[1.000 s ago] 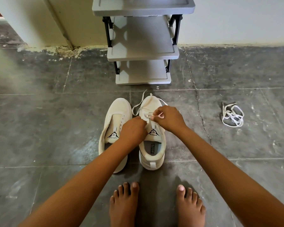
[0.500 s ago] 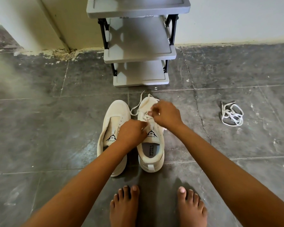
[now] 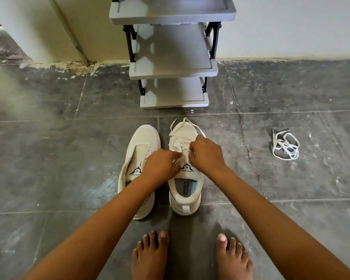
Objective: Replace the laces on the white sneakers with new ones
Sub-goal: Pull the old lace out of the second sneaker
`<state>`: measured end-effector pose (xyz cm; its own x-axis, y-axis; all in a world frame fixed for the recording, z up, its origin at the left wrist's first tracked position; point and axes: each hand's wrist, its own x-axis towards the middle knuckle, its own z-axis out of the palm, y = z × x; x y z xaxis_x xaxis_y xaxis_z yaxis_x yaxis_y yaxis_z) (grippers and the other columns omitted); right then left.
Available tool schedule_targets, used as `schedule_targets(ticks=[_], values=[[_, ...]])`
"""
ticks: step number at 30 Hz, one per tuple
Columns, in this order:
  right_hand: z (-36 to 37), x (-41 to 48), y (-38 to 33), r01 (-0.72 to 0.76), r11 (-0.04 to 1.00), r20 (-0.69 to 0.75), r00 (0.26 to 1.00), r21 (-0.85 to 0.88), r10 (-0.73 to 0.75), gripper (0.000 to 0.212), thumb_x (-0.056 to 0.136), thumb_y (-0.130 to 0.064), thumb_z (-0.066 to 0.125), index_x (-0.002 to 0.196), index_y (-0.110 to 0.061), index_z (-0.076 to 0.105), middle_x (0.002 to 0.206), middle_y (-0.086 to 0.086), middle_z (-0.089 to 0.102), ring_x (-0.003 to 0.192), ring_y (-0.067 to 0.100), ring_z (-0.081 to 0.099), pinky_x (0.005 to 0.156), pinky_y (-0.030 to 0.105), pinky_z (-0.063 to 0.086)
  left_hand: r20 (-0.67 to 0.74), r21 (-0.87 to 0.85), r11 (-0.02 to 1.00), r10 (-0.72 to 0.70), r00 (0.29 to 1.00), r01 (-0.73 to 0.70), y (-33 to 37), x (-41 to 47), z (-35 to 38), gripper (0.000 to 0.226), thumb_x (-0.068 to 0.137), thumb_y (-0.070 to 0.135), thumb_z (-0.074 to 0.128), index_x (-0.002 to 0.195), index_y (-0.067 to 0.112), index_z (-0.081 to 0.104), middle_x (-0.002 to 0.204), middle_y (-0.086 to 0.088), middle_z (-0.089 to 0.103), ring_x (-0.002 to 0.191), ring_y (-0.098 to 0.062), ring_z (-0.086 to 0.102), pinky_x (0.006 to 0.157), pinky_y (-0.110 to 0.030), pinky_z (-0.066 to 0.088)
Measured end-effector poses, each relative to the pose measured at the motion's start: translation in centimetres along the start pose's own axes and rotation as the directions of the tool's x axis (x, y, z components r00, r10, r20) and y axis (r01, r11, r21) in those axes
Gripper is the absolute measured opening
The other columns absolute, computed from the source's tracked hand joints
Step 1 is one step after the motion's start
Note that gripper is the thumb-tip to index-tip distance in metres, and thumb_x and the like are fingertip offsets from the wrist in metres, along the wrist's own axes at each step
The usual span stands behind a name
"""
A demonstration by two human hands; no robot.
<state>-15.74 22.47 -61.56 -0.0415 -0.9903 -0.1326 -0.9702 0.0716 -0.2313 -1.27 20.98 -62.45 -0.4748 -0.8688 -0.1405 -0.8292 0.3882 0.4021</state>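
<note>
Two white fabric sneakers (image 3: pixel 185 201). My left hand (image 3: pixel 160 166) and right hand (image 3: pixel 205 153) pinch one's flat white lace (image 3: pixel 180 142) — one loose lace bundle (image 3: pixel 285 145) at 3 o'clock.

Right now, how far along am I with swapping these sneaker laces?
Done: one sneaker has no lace; a loose lace lies on the floor. In hand: your left hand and right hand pinch the lace on the other sneaker. Left: at least lacing the bare one.

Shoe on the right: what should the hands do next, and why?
Probably pull the lace through the next eyelet: the left hand and right hand both pinch it by the tongue of the right shoe, and its crossings look loose.
</note>
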Motion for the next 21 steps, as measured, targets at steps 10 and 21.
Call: schedule_targets(ticks=[10, 21], values=[[-6.0, 2.3, -1.7, 0.034, 0.710, -0.113, 0.991, 0.703, 0.065, 0.015, 0.088, -0.019, 0.062, 0.087, -0.005, 0.067, 0.079, -0.003, 0.061, 0.071, 0.007, 0.051, 0.069, 0.023, 0.042, 0.012, 0.066, 0.998, 0.007, 1.000, -0.008, 0.1, 0.0, 0.1, 0.036, 0.093, 0.032, 0.049, 0.126, 0.022, 0.059, 0.100, -0.009, 0.068, 0.094, -0.026, 0.061, 0.077, -0.032, 0.047], [1.1, 0.0, 0.4, -0.083, 0.948, 0.093, 0.994, 0.308, 0.056, 0.034, 0.085, -0.031, 0.061, 0.114, -0.013, 0.060, 0.121, 0.008, 0.048, 0.106, 0.024, 0.054, 0.080, 0.031, 0.043, -0.008, 0.067, 0.998, 0.012, 1.000, -0.011, -0.1, 0.1, 0.5, 0.035, 0.094, 0.038, 0.047, 0.121, 0.021, 0.062, 0.097, -0.007, 0.069, 0.090, -0.023, 0.062, 0.076, -0.034, 0.049]])
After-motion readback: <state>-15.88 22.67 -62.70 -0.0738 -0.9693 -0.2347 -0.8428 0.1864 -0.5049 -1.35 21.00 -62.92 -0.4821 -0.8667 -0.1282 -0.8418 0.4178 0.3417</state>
